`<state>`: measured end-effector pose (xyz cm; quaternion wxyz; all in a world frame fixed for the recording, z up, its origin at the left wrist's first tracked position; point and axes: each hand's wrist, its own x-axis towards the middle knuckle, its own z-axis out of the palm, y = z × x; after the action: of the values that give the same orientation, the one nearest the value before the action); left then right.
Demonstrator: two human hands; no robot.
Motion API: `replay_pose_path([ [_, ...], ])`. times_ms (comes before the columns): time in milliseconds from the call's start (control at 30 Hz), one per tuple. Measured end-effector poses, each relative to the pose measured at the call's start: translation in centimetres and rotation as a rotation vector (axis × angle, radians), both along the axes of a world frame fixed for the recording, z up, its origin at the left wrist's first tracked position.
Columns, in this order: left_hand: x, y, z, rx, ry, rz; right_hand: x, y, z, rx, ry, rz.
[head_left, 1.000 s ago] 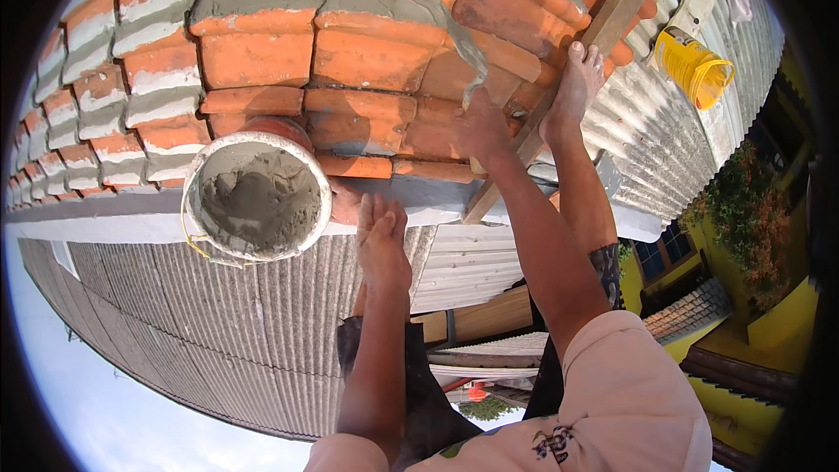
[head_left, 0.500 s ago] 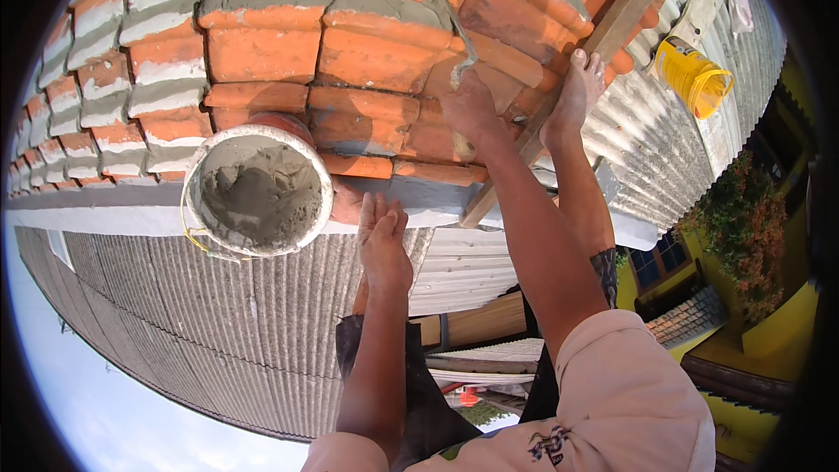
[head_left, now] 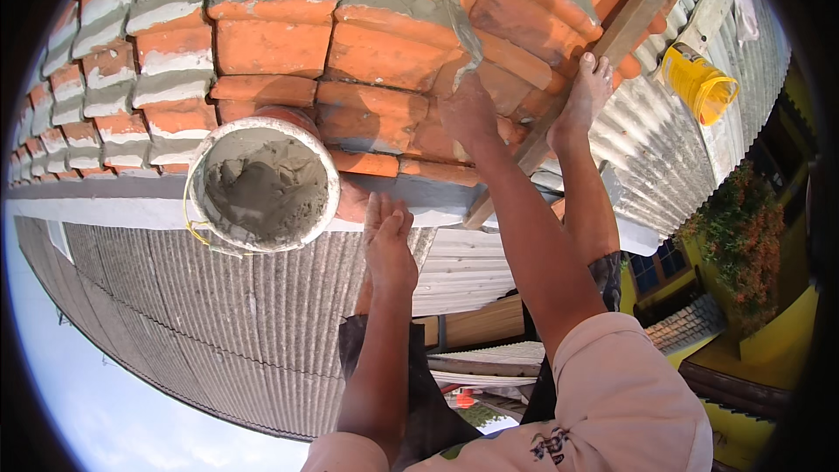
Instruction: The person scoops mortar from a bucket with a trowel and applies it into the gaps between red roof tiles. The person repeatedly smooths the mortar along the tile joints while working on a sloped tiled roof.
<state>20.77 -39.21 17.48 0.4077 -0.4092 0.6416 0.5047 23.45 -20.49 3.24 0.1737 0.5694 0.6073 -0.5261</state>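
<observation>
My right hand [head_left: 472, 118] is closed round a small trowel, its mortar-smeared blade [head_left: 465, 33] pointing away from me over the orange roof tiles [head_left: 384, 51]. The blade reaches to the end of a wet grey mortar band [head_left: 406, 2] along a tile joint. My left hand [head_left: 391, 240] holds nothing; its fingers are stretched out beside my left foot [head_left: 352, 201], by the roof edge. Left of that foot, a white-rimmed bucket [head_left: 330, 197] holds grey mortar [head_left: 262, 188].
My right foot [head_left: 584, 96] is against a wooden batten [head_left: 642, 4] slanting across the tiles. A yellow container [head_left: 690, 79] lies tipped on the corrugated sheets [head_left: 655, 153] at right. Below the tile edge is a grey corrugated roof [head_left: 218, 306]. Yellow walls and a plant [head_left: 743, 240] show lower down.
The whole view has shifted slightly to the right. My right hand and the trowel stay at nearly the same spot on the tiles; my left hand remains by the foot.
</observation>
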Motion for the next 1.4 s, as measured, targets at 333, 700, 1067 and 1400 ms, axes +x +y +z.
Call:
replay_pose_path([
  [333,0.7,-0.8,-0.4,0.069,0.047,0.017,-1.0,-1.6,-0.5,0.039,0.070,0.177],
  [700,0.3,-0.4,0.2,0.011,0.022,-0.014,-1.5,-0.1,-2.0,0.086,0.090,0.075],
  [1067,-0.1,-0.1,0.5,0.014,0.062,-0.027,-2.9,-0.3,0.9,0.037,0.164,0.260],
  [1400,0.5,-1.8,0.1,0.081,0.049,0.069,-3.6,0.7,-2.2,0.000,0.177,0.381],
])
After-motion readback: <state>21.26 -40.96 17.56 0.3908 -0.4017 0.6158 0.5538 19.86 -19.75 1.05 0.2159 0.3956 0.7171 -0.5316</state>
